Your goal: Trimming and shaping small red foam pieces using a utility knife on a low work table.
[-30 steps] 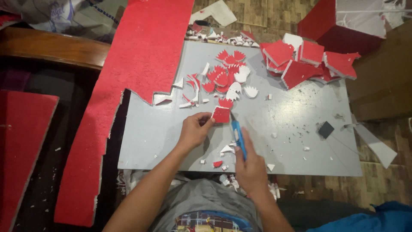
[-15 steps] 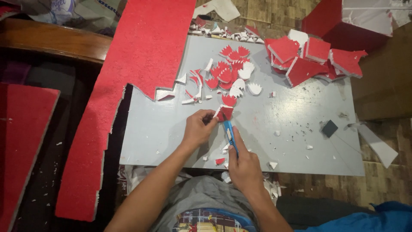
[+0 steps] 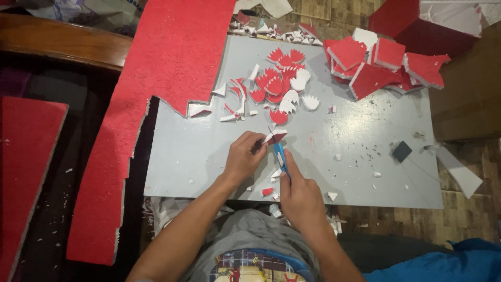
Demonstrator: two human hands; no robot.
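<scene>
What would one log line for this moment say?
left hand: holds small red piece | right hand: grips blue knife, blade at piece | grey board: cut shapes piled beyond

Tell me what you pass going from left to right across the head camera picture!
Red board on the floor → big jagged red sheet → left hand → blue cutter → stack of red squares → small dark block → white strip.
</scene>
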